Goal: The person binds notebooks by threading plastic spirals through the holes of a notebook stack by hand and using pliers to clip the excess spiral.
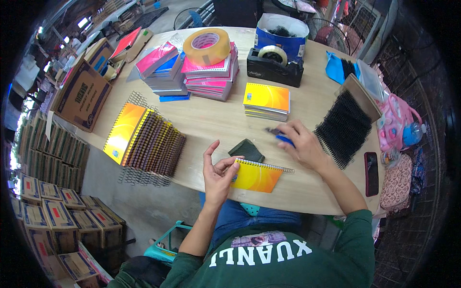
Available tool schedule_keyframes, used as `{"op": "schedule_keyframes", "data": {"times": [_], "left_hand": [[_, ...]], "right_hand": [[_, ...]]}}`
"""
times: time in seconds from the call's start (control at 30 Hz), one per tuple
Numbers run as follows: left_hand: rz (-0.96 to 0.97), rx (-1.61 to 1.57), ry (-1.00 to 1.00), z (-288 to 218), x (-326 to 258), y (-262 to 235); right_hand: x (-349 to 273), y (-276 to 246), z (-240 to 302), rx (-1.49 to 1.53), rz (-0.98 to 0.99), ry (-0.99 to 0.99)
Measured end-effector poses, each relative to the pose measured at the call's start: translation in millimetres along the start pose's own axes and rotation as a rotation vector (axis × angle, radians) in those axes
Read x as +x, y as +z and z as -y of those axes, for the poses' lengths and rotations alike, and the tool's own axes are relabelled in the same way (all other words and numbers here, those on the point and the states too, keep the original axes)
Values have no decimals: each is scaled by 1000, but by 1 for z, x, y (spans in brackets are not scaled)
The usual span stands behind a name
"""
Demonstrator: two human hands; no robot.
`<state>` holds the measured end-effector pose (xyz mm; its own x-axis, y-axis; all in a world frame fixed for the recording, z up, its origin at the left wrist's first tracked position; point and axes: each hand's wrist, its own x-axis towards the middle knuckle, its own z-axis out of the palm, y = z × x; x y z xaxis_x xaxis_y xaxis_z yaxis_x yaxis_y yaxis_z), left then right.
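My left hand pinches the left end of a small yellow and orange notebook near the table's front edge. Along its upper edge runs a dark spiral coil, whose end sticks out past the right corner. My right hand is closed around blue-handled pliers, above and apart from the notebook, their dark jaws pointing left. Just behind the notebook lies a dark green pad. A row of similar notebooks with long coils poking out stands at left; a neat yellow stack sits farther back.
Pink and blue notebook stacks carry a roll of tape. Behind are a black tape dispenser and a blue box. Many black coils lie right, beside a phone. A carton stands left.
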<state>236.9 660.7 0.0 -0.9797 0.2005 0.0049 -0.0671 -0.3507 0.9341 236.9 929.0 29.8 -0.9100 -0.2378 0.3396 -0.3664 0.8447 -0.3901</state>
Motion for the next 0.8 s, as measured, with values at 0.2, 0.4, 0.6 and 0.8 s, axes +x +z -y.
{"op": "schedule_keyframes", "data": {"times": [0.2, 0.4, 0.6, 0.8], "left_hand": [[80, 64, -26, -9, 0, 13], [100, 172, -41, -13, 0, 20], [39, 207, 16, -21, -8, 27], [-60, 577, 295, -46, -21, 29]], "right_hand": [[17, -42, 45, -295, -102, -567], [19, -44, 46, -475, -204, -760], [9, -47, 53, -7, 183, -271], [6, -60, 55, 264, -10, -107]]}}
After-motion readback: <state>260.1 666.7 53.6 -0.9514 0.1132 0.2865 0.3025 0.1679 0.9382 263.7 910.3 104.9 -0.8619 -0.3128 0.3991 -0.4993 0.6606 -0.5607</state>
